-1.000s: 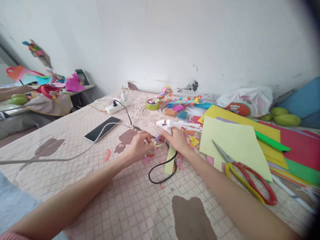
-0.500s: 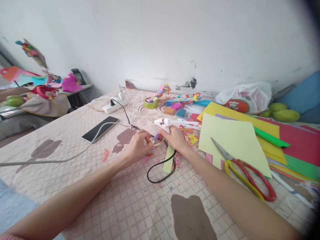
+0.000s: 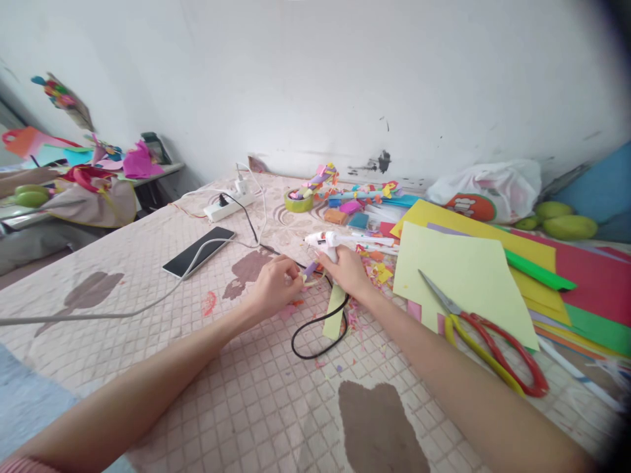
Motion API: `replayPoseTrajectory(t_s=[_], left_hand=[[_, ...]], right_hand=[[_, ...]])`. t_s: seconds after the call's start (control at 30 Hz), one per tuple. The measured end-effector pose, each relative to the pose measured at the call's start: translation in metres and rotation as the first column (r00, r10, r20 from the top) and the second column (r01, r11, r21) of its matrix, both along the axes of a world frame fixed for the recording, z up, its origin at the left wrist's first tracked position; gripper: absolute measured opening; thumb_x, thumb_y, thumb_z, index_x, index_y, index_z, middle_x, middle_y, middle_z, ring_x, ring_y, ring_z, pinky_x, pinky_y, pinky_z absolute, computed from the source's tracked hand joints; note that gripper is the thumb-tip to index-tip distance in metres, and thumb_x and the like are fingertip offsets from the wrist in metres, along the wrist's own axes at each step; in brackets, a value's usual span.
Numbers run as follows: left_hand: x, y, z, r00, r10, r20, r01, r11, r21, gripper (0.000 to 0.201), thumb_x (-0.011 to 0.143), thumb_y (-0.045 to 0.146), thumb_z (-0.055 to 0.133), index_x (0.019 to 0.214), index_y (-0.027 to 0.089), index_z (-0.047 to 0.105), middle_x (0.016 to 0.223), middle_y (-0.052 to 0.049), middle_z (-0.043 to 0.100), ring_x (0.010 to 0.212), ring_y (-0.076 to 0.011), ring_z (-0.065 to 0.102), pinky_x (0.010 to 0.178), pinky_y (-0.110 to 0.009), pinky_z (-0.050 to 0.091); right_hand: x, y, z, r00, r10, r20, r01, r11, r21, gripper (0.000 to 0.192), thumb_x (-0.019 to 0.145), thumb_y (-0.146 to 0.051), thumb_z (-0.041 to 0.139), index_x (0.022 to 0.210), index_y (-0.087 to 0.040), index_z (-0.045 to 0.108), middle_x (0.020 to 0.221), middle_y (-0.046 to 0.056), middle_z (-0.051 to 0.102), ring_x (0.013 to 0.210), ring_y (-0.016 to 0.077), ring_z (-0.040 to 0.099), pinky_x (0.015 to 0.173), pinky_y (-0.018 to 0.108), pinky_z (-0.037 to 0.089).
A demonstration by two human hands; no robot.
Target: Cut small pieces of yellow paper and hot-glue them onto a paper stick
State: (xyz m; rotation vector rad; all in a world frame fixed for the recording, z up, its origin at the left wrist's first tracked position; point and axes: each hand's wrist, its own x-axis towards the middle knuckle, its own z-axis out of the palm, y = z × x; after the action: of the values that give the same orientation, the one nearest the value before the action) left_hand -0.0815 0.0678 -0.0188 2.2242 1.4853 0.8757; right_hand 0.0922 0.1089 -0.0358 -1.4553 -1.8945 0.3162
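Note:
My right hand (image 3: 349,270) is wrapped round the handle of a white hot glue gun (image 3: 323,240), whose nozzle points left. A long white glue stick (image 3: 372,240) extends from its back end. Close by on the left, my left hand (image 3: 277,284) pinches a small pale-yellow paper piece (image 3: 303,278), partly hidden by its fingers. A small purple paper piece (image 3: 310,269) shows between the two hands; whether it is joined to the yellow one I cannot tell. Below them, a looped black cord (image 3: 294,338) crosses a pale green paper strip (image 3: 333,322).
Scissors (image 3: 486,341) lie partly on a pale-yellow sheet (image 3: 453,263) at right, above other coloured sheets. A phone (image 3: 197,253), power strip (image 3: 229,207) and tape roll (image 3: 298,202) are behind. A white cable (image 3: 162,303) crosses the left side. Another person's arm (image 3: 27,177) shows far left.
The view has shifted very slightly. Both hands keep nearly the same places, the right one still round the glue gun and the left still pinching the small paper piece.

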Motion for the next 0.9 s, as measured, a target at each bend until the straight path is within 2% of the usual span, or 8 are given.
replayPoseTrajectory(t_s=[0.2,0.43,0.57,0.67,0.8,0.9], left_hand=[[-0.008,0.003,-0.001,0.992,0.068,0.111,-0.049,0.984,-0.170,0.020,0.078,0.034,0.049,0.072,0.016,0.056,0.072,-0.003,0.062,0.064,-0.0134,0.057,0.058,-0.025,0.045],[-0.014,0.006,0.006,0.985,0.138,0.102,-0.121,0.980,-0.156,0.020,0.078,0.035,0.050,0.072,0.017,0.054,0.070,-0.001,0.060,0.062,-0.0127,0.055,0.056,-0.024,0.043],[-0.022,0.008,0.004,0.990,0.113,0.079,-0.102,0.985,-0.138,0.019,0.078,0.035,0.051,0.075,0.017,0.055,0.073,-0.001,0.061,0.067,-0.0136,0.057,0.060,-0.025,0.043],[-0.026,0.008,0.002,0.995,0.060,0.074,-0.047,0.984,-0.173,0.020,0.076,0.037,0.054,0.080,0.017,0.054,0.078,-0.002,0.061,0.070,-0.0144,0.058,0.060,-0.025,0.045],[-0.024,0.003,0.002,0.994,-0.029,0.102,0.052,0.973,-0.226,0.028,0.070,0.036,0.061,0.089,0.017,0.053,0.090,-0.005,0.060,0.075,-0.0146,0.059,0.061,-0.025,0.046],[-0.020,0.000,0.003,0.992,-0.037,0.117,0.063,0.972,-0.225,0.030,0.067,0.033,0.064,0.090,0.017,0.052,0.090,-0.004,0.060,0.076,-0.0145,0.058,0.061,-0.026,0.047]], right_hand=[[0.001,0.001,-0.002,1.000,0.004,-0.007,-0.004,1.000,0.016,0.027,0.081,-0.037,0.050,0.069,-0.015,0.060,0.065,0.004,0.061,0.060,0.0150,0.054,0.055,0.023,0.034],[0.001,0.000,0.000,1.000,-0.004,-0.004,0.004,1.000,0.004,0.027,0.081,-0.038,0.050,0.068,-0.016,0.059,0.063,0.004,0.060,0.058,0.0150,0.054,0.054,0.023,0.033],[0.001,-0.001,0.000,0.999,-0.032,0.009,0.032,0.999,-0.009,0.029,0.081,-0.038,0.049,0.067,-0.015,0.059,0.062,0.004,0.060,0.056,0.0146,0.052,0.052,0.023,0.032],[0.000,-0.001,-0.001,0.999,-0.035,0.013,0.035,0.999,-0.014,0.030,0.082,-0.039,0.048,0.068,-0.015,0.059,0.062,0.004,0.060,0.056,0.0144,0.052,0.052,0.023,0.031],[0.000,-0.001,-0.002,0.999,-0.037,0.004,0.037,0.999,-0.002,0.030,0.081,-0.040,0.048,0.070,-0.015,0.060,0.065,0.005,0.061,0.059,0.0153,0.054,0.053,0.023,0.033],[0.000,-0.002,-0.002,0.999,-0.040,0.004,0.040,0.999,-0.005,0.031,0.082,-0.041,0.048,0.070,-0.015,0.060,0.065,0.005,0.062,0.059,0.0155,0.055,0.053,0.023,0.033]])
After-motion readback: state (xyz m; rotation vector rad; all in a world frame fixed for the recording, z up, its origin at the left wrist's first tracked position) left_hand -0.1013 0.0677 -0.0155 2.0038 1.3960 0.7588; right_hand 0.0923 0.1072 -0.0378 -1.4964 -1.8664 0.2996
